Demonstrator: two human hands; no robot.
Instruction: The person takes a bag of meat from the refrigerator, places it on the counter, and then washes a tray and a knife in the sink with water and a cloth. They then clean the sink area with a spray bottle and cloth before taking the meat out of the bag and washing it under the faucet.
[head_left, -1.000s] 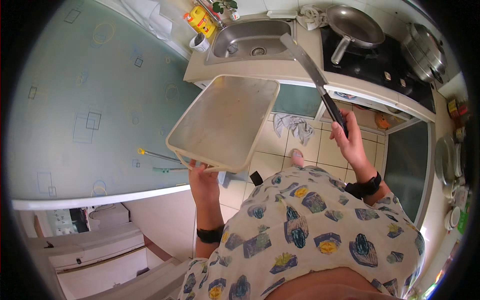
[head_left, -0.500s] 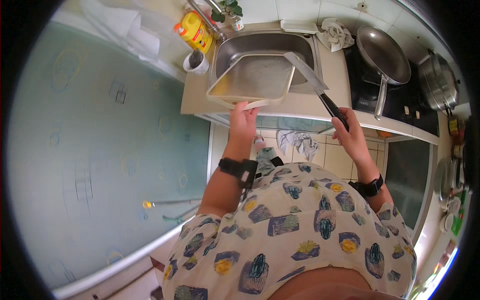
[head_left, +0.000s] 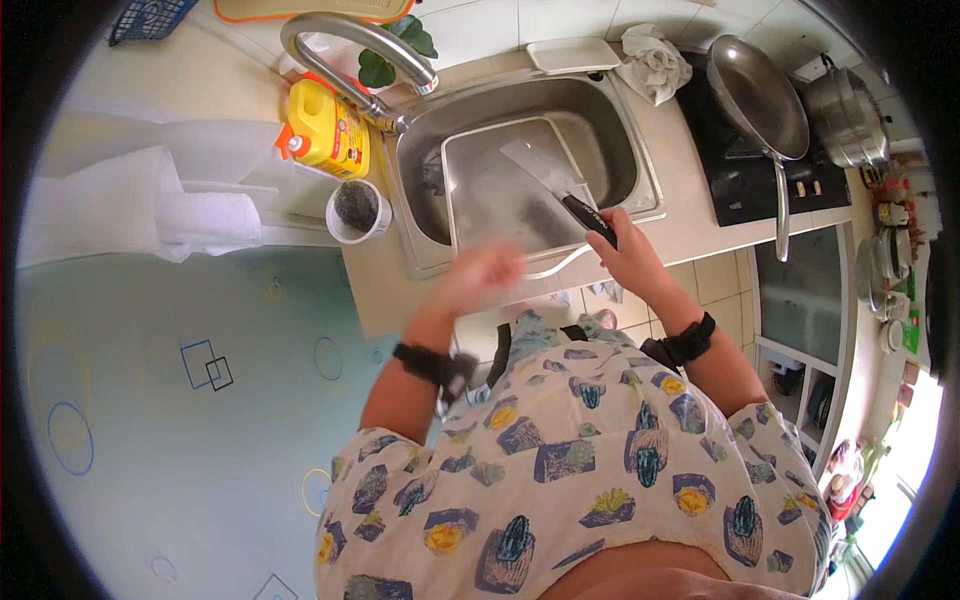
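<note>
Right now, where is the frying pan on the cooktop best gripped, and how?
I would grip the frying pan by its long handle, from the front of the counter: it points away from the wall and seems to overhang. The right hand holds a black-handled blade.

The tray [head_left: 500,210] has come over to the sink [head_left: 648,185], and the knife [head_left: 562,193] has swung across it.
A second ago I saw the tray hanging out over the floor, in the left hand [head_left: 487,272]; now it lies level over the basin, its near edge toward the front of the bench [head_left: 690,195]. That hand, gripping the near edge before, is now a curled blur by the near left corner, and I can't tell if it touches. The right hand [head_left: 632,250] has moved left to the sink's near right corner, bringing the blade above the tray.
</note>
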